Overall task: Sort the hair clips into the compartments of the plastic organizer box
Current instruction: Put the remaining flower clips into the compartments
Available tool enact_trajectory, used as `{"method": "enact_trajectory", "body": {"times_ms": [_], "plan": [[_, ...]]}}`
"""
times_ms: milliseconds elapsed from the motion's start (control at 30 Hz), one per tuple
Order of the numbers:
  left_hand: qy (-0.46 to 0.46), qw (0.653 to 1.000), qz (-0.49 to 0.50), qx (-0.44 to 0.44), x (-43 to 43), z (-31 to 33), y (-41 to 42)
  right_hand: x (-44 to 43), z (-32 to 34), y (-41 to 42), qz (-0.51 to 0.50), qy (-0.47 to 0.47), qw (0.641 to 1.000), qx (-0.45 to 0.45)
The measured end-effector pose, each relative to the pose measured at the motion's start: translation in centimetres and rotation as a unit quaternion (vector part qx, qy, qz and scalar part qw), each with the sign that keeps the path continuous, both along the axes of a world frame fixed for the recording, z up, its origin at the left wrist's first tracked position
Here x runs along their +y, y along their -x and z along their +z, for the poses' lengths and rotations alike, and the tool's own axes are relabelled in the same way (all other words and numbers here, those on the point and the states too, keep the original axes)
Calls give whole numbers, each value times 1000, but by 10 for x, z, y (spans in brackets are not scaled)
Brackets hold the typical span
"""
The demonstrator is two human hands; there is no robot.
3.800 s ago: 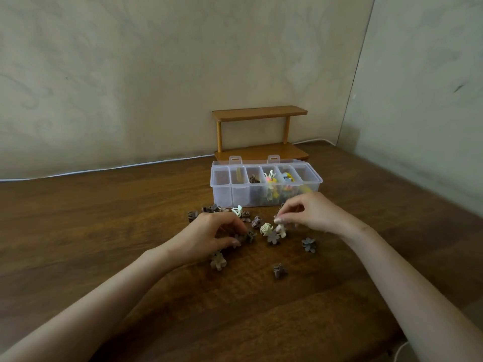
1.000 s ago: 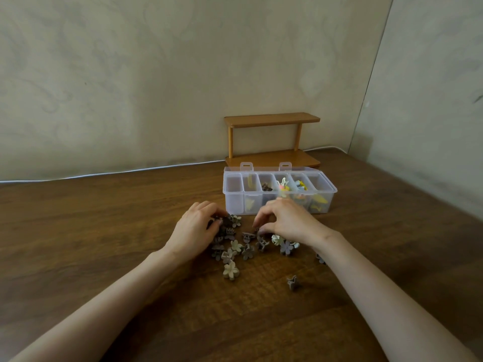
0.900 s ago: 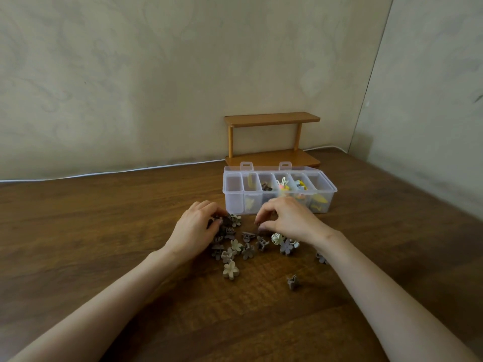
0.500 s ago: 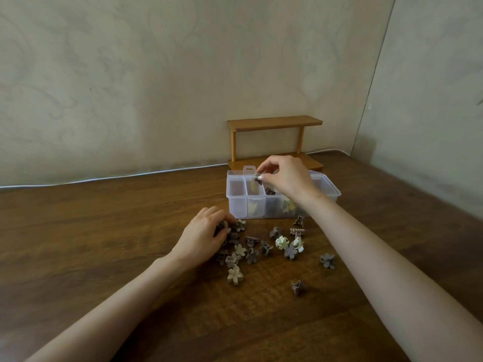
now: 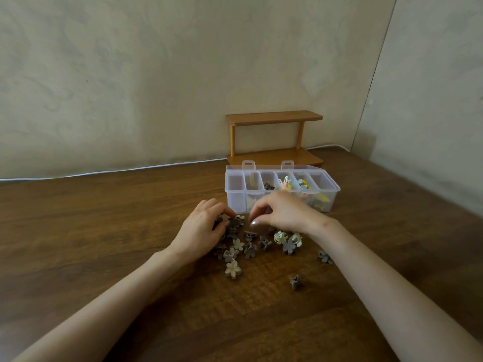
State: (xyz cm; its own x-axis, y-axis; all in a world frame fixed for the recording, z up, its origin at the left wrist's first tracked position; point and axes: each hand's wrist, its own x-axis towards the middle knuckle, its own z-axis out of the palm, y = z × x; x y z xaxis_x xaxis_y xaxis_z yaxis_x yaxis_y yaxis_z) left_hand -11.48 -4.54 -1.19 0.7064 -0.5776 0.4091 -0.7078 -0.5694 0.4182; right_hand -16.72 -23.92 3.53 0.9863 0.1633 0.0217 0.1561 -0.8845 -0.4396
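The clear plastic organizer box [image 5: 235,202] stands open on the wooden table, its compartments in one row. One middle compartment holds brown clips [image 5: 268,186]; those to its right hold pink, blue and yellow ones. In front of the box lies a pile of flower-shaped hair clips [image 5: 250,250] in brown, grey and cream. My left hand [image 5: 201,229] rests on the pile's left end, fingers pinched on a dark brown clip [image 5: 233,222]. Just above the pile's far side, my right hand [image 5: 286,212] hovers with thumb and forefinger apart and nothing between them.
A cream flower clip [image 5: 233,269], a small brown clip [image 5: 295,281] and a grey clip [image 5: 325,256] lie apart from the pile, nearer me. A small two-tier wooden shelf [image 5: 274,137] stands behind the box against the wall. A white cable [image 5: 117,171] runs along the table's far edge.
My right hand was over the box's middle compartments with a brown clip half a second ago; it has come back down to the pile without it. My left hand stayed on the pile.
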Motion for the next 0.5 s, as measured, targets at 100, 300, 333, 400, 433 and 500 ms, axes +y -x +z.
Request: {"method": "enact_trajectory", "body": {"times_ms": [100, 300, 333, 400, 433, 500], "plan": [[3, 1000, 2, -7, 1, 0, -1, 4, -9, -1, 1, 47, 999, 17], [10, 1000, 8, -21, 1, -2, -1, 9, -12, 0, -3, 66, 998, -8], [12, 1000, 9, -24, 2, -2, -2, 9, -12, 1, -3, 58, 998, -12], [17, 999, 14, -25, 2, -1, -2, 7, -13, 2, -9, 37, 999, -21], [20, 999, 16, -23, 2, 0, -2, 6, -14, 2, -16, 25, 999, -26], [18, 1000, 16, -18, 2, 1, -2, 4, -16, 2, -31, 9, 999, -38]]}}
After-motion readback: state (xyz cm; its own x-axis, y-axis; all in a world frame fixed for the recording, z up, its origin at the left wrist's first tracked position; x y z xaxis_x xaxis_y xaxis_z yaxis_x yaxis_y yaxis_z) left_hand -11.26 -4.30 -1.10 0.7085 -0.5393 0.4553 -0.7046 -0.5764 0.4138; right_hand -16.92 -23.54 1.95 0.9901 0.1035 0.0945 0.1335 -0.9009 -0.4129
